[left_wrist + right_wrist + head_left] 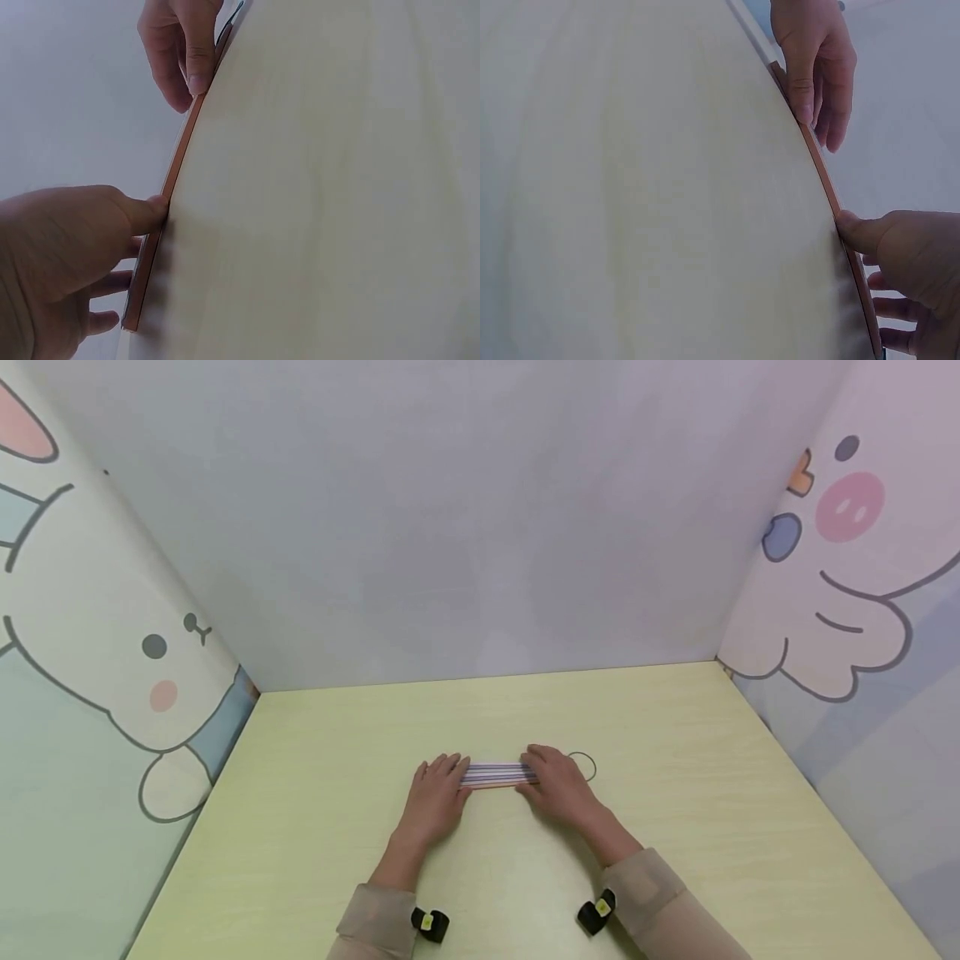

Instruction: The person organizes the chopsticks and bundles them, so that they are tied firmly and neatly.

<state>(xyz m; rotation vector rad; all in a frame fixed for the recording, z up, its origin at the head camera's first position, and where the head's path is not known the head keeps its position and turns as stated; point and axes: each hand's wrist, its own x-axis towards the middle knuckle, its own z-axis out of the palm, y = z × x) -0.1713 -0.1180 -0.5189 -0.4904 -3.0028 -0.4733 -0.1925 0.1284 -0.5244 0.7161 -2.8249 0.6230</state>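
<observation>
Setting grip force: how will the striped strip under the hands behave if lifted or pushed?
The striped strip is probably fairly stiff: its brown edge runs nearly straight between left hand and right hand. Lying low and flat on the table, it seems likelier to slide than roll. The thin loop past its right end might snag.

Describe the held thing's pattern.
The held thing has pale and dark stripes, best seen in the head view.

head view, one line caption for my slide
The left hand and right hand grip a striped object on a pale table, a dark loop to the right.
</observation>
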